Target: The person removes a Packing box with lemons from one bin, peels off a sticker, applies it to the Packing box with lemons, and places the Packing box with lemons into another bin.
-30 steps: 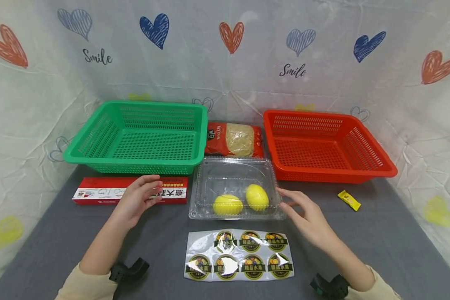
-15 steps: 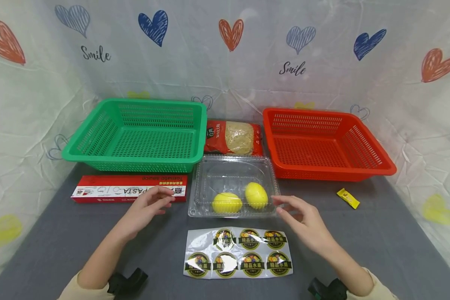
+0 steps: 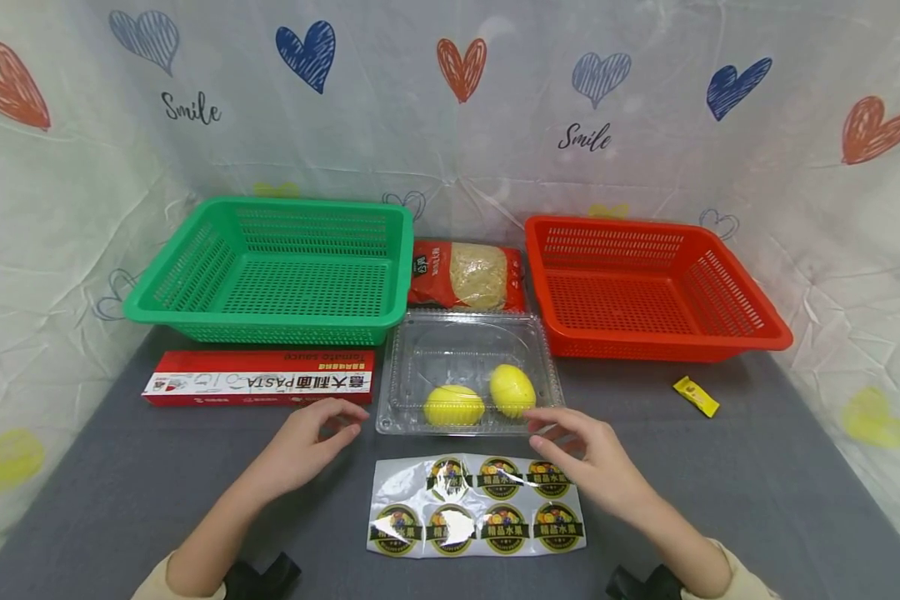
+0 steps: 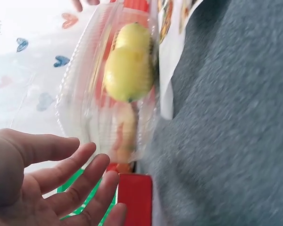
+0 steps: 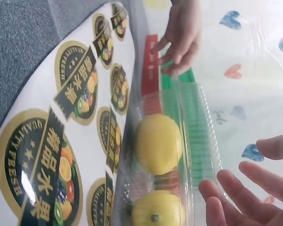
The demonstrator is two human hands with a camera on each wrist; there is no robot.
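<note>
A creased, thin white backdrop (image 3: 457, 154), printed with sketchy hearts and the word "Smile", fills the top and sides of the frame. Below spreads the bench (image 3: 780, 483) under dull grey, woven-looking cloth. Two slotted plastic baskets with flared walls stand on it: the green basket (image 3: 270, 318) at upper left, the red basket (image 3: 667, 347) at upper right. Mid-frame between and below them sits the clear box (image 3: 446, 367), thin, glossy, ribbed plastic with rounded corners. The long cardboard carton (image 3: 258, 382), red with a white band, lies left of centre, its lettering upside down. The sticker sheet (image 3: 477, 507), slick and slightly wavy, carries round black-and-gold labels at lower centre. Above the clear box, the plump noodle packet (image 3: 468, 277) shows pale strands in shiny red film.

The left hand (image 3: 311, 442), lower left of centre, and the right hand (image 3: 588, 462), lower right of centre, both have softly bent fingers, moderately spread, with a gap to the thumb. The left fingertips are just beside the clear box's lower left corner; the right fingers overlap its lower right edge, contact unclear. Smooth and oval, the left lemon (image 3: 454, 406) and the right lemon (image 3: 512, 390) show through the lower half of the clear box. The small flat yellow sachet (image 3: 696, 397) lies slanted at right.
</note>
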